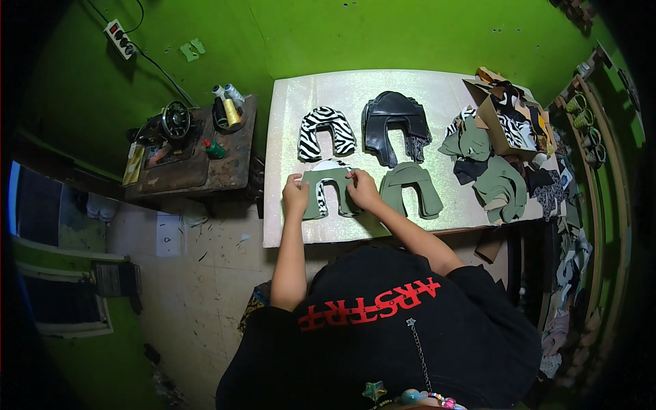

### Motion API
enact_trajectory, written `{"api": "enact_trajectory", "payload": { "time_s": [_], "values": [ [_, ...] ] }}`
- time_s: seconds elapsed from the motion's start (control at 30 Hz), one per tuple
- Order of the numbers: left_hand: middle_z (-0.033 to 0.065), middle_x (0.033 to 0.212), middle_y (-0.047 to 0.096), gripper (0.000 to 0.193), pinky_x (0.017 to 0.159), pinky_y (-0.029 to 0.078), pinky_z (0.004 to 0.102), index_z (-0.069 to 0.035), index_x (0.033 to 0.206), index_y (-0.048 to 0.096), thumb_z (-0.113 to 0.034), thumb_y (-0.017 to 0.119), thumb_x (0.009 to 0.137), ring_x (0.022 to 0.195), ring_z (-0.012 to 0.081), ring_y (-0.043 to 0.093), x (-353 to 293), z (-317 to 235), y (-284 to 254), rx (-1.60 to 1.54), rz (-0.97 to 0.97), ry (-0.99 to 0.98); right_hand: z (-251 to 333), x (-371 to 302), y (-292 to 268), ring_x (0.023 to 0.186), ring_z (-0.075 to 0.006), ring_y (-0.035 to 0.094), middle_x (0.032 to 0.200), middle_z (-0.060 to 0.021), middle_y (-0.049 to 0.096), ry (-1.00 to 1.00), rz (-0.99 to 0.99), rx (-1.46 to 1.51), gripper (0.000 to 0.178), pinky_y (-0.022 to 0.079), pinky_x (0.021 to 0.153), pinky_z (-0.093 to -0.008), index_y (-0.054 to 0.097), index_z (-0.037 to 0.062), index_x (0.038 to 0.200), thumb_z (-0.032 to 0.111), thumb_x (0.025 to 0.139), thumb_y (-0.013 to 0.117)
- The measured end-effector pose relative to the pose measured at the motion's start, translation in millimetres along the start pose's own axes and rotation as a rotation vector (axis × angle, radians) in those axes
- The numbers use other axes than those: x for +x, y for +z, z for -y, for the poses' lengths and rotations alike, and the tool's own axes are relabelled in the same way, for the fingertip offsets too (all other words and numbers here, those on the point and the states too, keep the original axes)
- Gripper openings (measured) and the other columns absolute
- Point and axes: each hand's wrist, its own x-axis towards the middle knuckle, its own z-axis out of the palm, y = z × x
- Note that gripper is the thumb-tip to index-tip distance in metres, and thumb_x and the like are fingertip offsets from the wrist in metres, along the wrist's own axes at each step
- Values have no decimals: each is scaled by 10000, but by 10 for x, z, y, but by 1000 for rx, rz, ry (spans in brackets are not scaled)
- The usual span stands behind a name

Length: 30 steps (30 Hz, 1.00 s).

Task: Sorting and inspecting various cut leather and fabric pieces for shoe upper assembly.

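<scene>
A green U-shaped cut piece (311,197) lies at the near left of the table, over black-and-white zebra-print material that shows at its top and inner edge. My left hand (296,196) pinches its left side. On its upper right edge, the fingers of my right hand (364,192) are closed. Just beyond my hands rests a stack of zebra-print U-shaped pieces (308,139). To its right is a stack of black U-shaped pieces (395,109). Another stack of green U-shaped pieces (412,179) sits to the right of my right hand.
Loose green scraps (499,188) spread over the table's right side, beside a cardboard box (486,116) of mixed offcuts. At left stands a sewing machine (174,126) on a worn wooden table (222,176) with thread spools (232,113) and a green bottle (214,149). Wooden racks (601,184) line the right.
</scene>
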Motion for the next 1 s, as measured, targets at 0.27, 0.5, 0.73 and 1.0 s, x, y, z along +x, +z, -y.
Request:
{"api": "enact_trajectory", "payload": {
  "time_s": [0.27,0.5,0.73,1.0],
  "values": [
    [106,950,509,235,823,384,358,-75,911,587,-76,630,680,939,284,466,-352,-241,124,252,-66,441,257,-147,-90,875,-336,498,929,-177,467,-89,26,-331,297,436,745,-408,546,60,959,85,669,600],
    [66,1007,467,199,844,318,422,-112,905,600,-161,604,713,1014,267,406,-417,-411,342,327,-41,389,165,-158,-348,863,-322,510,918,-161,463,-92,96,-162,309,435,747,-376,538,74,1000,107,700,606],
    [85,907,533,177,796,375,370,-81,858,609,-102,634,684,889,278,464,-487,-868,772,115,121,708,43,-203,-1044,678,-252,505,763,-122,470,-56,-192,-5,155,415,636,-347,563,30,872,50,718,558],
    [89,1135,450,474,878,322,412,-125,1090,509,-148,687,652,1084,291,397,-735,-1286,1481,230,331,791,-492,-258,-1654,712,-284,512,771,-131,470,-28,-250,-62,143,420,643,-343,537,21,824,38,687,575]
  ]
}}
